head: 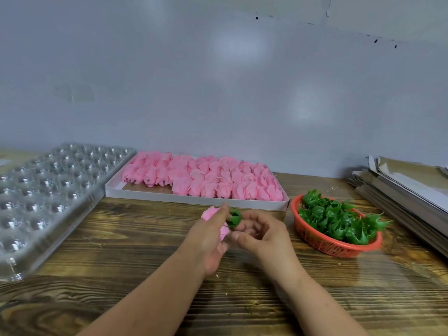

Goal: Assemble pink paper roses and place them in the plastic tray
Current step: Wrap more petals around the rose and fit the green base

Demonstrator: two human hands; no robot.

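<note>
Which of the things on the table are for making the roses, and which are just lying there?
For the roses:
pink rose in the left hand
green base, right hand beside it
white box of pink roses
red basket of green bases
clear plastic tray

Just lying there:
stack of flat cardboard

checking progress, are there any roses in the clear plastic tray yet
No, every visible cup of the clear plastic tray holds no rose.
</note>
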